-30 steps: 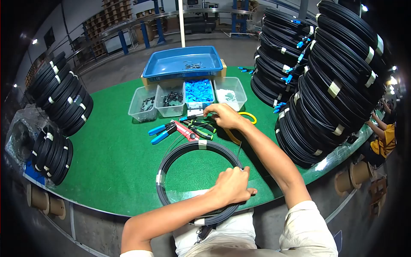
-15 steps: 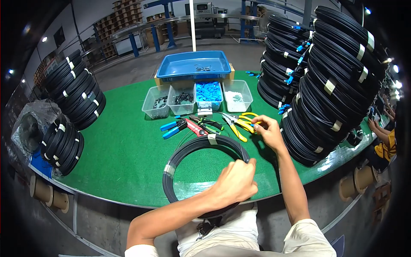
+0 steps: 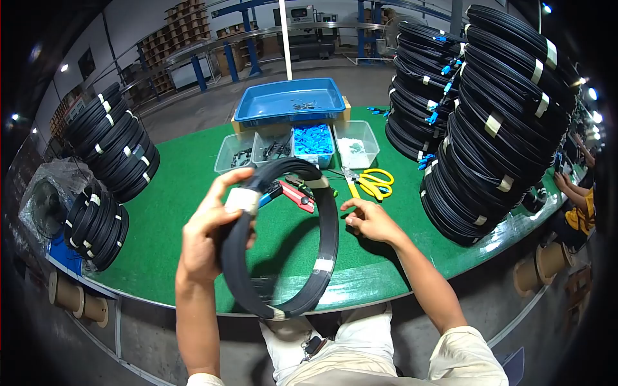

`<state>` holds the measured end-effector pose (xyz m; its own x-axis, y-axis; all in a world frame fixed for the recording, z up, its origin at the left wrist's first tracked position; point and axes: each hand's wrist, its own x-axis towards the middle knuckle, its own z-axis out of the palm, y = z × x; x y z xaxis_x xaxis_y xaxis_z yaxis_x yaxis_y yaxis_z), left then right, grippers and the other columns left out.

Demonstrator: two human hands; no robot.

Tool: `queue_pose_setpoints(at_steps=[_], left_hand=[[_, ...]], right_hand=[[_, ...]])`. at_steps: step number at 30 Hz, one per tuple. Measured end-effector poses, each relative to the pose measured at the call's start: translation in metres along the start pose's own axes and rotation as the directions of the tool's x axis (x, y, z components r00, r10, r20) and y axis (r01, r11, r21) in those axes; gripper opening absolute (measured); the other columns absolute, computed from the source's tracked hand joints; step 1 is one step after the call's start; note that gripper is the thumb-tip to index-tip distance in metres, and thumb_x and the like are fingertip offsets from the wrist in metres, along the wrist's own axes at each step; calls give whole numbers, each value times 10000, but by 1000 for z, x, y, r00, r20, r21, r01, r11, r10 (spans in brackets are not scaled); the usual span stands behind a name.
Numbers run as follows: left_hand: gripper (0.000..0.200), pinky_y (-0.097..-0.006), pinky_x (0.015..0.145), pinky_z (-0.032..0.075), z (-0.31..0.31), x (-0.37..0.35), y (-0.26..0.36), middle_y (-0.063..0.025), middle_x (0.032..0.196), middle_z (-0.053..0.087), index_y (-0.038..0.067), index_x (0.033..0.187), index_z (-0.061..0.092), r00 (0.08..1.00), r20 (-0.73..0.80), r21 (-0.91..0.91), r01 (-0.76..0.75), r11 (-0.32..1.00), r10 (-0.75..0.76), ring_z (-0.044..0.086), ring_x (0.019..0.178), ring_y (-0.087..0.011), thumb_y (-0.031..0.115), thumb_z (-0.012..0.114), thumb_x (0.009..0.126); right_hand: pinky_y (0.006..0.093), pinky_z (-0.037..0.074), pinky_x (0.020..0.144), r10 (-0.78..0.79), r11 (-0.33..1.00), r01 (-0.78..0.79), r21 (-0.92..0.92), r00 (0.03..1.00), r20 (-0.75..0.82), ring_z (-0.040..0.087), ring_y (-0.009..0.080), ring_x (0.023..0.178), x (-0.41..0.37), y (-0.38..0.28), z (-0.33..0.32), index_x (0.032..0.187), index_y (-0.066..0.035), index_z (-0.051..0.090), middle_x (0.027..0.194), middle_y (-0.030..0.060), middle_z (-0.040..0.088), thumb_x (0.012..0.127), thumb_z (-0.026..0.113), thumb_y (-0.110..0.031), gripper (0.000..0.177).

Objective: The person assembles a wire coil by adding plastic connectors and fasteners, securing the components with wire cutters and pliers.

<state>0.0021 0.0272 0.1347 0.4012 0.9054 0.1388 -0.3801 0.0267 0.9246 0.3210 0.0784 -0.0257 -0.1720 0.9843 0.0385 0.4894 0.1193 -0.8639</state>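
Note:
A coil of black cable [image 3: 327, 231], bound with pale tape bands, is raised and tilted above the table's front edge. My left hand [image 3: 209, 225] is shut on the coil's left side, with the fingers wrapped round it by a band. To the right of the coil, my right hand [image 3: 373, 222] is held low over the green mat. Its fingers are loosely bent and apart, and nothing shows in them. Just beyond that hand lie yellow-handled cutting tools [image 3: 376, 184]. A red tool [image 3: 297, 195] is partly seen through the coil, which hides other tools.
Clear bins with black parts [image 3: 241, 156], blue connectors [image 3: 313, 141] and white pieces [image 3: 354, 151] stand before a blue tray [image 3: 290, 116]. Tall stacks of cable coils rise at the right [image 3: 508, 122] and left [image 3: 119, 145]. Another person's arm [image 3: 573, 193] shows far right.
The coil has been lifted off the mat and tilted. My left hand has moved from its right side to its left side. My right hand has come down and left, away from the yellow tools.

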Motion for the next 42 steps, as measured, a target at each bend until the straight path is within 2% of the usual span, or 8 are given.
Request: queue_pose_setpoints(at_steps=[5, 11, 13, 15, 19, 28, 34, 42], left_hand=[[786, -212, 441, 350, -34, -10, -12, 27, 716, 448, 109, 1375, 336, 973, -184, 453, -41, 890, 138, 440, 507, -64, 215, 750, 714], [800, -231, 537, 423, -79, -24, -27, -45, 814, 497, 116, 1379, 295, 976, -206, 372, 16, 928, 66, 498, 581, -111, 48, 613, 648], [888, -258, 625, 473, -89, -29, -40, -87, 900, 507, 110, 1380, 308, 962, -223, 341, -77, 937, 160, 566, 688, -170, 33, 544, 528], [902, -396, 981, 508, -92, -36, -43, -150, 1171, 509, 97, 1348, 323, 936, -285, 337, -104, 936, 207, 577, 1133, -282, 62, 522, 470], [800, -409, 1154, 320, -118, -46, -58, -151, 1233, 513, 18, 1297, 375, 915, -256, 450, -172, 876, 311, 545, 1176, -260, 60, 520, 511], [743, -217, 598, 322, -140, -61, -75, 3, 802, 421, 40, 1181, 456, 846, -389, 630, -45, 776, 364, 400, 693, -93, 152, 555, 453], [735, -228, 600, 331, -139, -56, -89, 1, 831, 427, 27, 1175, 454, 884, -336, 640, -39, 767, 325, 394, 712, -102, 151, 542, 456], [624, -337, 631, 417, -117, -46, -111, -113, 778, 494, -18, 1124, 437, 933, -313, 752, 129, 646, 178, 493, 688, -232, 192, 551, 547]], right_hand=[[269, 492, 544, 145, 967, -164, 192, 983, 114, 593, 118, 633, 37, -19, 20, 1232, -65, 515, 847, 79, 649, 1021, 508, -197, 249], [274, 479, 522, 306, 374, -201, 905, 948, 84, 578, 126, 597, 76, -27, 69, 1047, -67, 519, 785, 41, 623, 997, 558, -168, 119], [290, 456, 502, 211, 235, -137, 962, 974, 87, 532, 137, 551, 83, -20, 79, 1023, -68, 499, 691, 48, 589, 1001, 544, -157, 102], [302, 450, 487, 201, 420, -27, 907, 978, -63, 523, 147, 531, 80, -26, 82, 1077, -72, 455, 674, 61, 579, 1009, 534, -174, 146], [313, 464, 497, 234, 326, -82, 942, 972, 3, 579, 184, 573, 72, -43, 73, 1091, -66, 422, 665, 76, 558, 1026, 507, -207, 177], [338, 518, 647, -307, 439, 104, 892, 951, 40, 610, 206, 672, 52, -68, 53, 1007, -70, 457, 680, 75, 566, 1037, 477, -293, 225], [302, 487, 536, -447, 290, 159, 944, 894, -14, 650, 223, 623, 49, -71, 34, 1105, -17, 533, 672, 111, 616, 1023, 467, -396, 394], [239, 433, 429, -240, 307, 149, 940, 968, -75, 564, 143, 476, 44, -67, 17, 1046, 18, 583, 722, 105, 632, 1026, 506, -305, 333]])
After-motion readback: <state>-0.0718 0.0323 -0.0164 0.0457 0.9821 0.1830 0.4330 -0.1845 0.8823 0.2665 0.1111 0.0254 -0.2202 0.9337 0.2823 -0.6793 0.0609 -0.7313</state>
